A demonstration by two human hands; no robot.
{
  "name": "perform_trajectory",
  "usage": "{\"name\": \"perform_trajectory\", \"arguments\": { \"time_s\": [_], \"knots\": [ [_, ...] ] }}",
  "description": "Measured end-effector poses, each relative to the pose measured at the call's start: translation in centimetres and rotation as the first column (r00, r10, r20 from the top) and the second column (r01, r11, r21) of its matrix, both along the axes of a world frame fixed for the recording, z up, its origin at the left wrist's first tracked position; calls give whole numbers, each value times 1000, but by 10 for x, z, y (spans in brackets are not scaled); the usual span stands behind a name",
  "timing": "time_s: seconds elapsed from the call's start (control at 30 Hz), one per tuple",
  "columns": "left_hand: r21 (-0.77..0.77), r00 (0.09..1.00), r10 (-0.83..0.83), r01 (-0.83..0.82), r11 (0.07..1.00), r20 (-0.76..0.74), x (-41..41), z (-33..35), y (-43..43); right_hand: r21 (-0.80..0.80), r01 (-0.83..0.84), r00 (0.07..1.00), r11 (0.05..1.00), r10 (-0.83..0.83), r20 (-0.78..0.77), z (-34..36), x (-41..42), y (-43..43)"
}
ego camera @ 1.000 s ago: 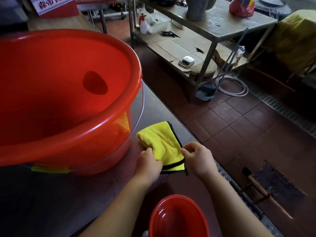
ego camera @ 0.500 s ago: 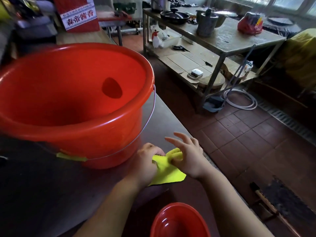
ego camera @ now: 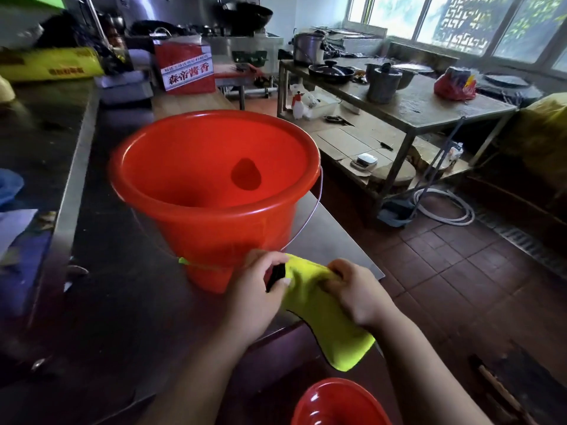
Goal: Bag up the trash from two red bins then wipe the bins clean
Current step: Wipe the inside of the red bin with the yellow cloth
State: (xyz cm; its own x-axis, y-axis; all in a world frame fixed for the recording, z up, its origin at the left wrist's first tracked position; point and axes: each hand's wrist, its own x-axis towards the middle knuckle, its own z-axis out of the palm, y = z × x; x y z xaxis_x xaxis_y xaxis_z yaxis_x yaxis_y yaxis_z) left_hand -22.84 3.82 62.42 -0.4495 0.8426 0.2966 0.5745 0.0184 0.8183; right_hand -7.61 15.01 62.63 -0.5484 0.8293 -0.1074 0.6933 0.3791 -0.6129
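A large red bin [ego camera: 214, 191] with a wire handle stands upright on the steel counter [ego camera: 122, 302], and I see nothing inside it. Just in front of it both hands hold a yellow cloth [ego camera: 331, 320] with a black edge, lifted off the counter and hanging down past the edge. My left hand [ego camera: 254, 296] pinches its left end, and my right hand [ego camera: 356, 292] grips its top right. Below on the floor, the rim of a second red bin [ego camera: 337, 400] shows at the bottom of the view.
The counter's right edge drops to a red tiled floor [ego camera: 460, 271]. Across the aisle stands a metal table [ego camera: 414, 108] with pots and a red bag. A red box [ego camera: 184, 69] sits behind the bin. A brush [ego camera: 503, 391] lies on the floor at right.
Both hands have lifted the yellow cloth off the counter; it now hangs between them. My view has tilted up, so the bin looks smaller and farther.
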Motion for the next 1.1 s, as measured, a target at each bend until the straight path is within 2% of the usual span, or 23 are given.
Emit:
{"name": "perform_trajectory", "arguments": {
  "time_s": [0.13,0.27,0.37,0.53,0.7,0.9,1.1],
  "knots": [
    [21,993,58,-61,998,106,-6,12,-26,-79,116,976,990,-128,-173,17,-1,-27],
    [59,989,9,-18,998,146,-8,33,-49,-147,147,891,978,-195,-409,38,-2,-54],
    [118,989,-19,2,993,148,-11,53,-61,-135,110,819,985,-166,-549,55,-2,-70],
    [210,993,22,-46,977,118,-20,89,-71,-100,52,664,994,-109,-740,84,-8,-81],
    [292,994,81,-100,951,76,-34,123,-74,-99,61,531,993,-116,-839,115,-23,-75],
    [322,984,177,-173,931,18,-49,147,-57,-59,70,438,996,-84,-895,149,-46,-45],
    [267,957,290,-272,924,-29,-67,169,-31,-25,95,416,995,-62,-907,180,-77,0]
  ]
}}
